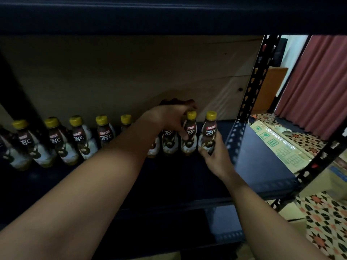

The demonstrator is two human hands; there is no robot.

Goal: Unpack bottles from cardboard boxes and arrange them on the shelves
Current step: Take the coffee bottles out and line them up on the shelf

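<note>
A row of small coffee bottles with yellow caps stands along the back of a dark shelf point(262, 156), labels reading "Kopiko 78°C" facing out. The left hand point(169, 117) reaches in from above, its grip curled round the second bottle from the right point(189, 136), with the fingers hooked over the shoulder behind it and the thumb pressed on the front of the label. The right hand point(214, 156) comes from below, its grip pinching the lower body of the end bottle point(209, 132), the last one on the right of the row; the thumb lies at the bottle's left base and the fingers wrap its right side. Both held bottles stand upright, just beside each other, and whether their bases touch the shelf cannot be told. The other bottles point(77, 139) run off to the left, partly hidden by the left forearm. A pale board point(131, 72) closes the back of the shelf. A black perforated post point(251, 87) rises at the right. Beyond it, a flattened cardboard box point(281, 145) lies on a patterned floor point(323, 222) beside a reddish curtain point(315, 81).
</note>
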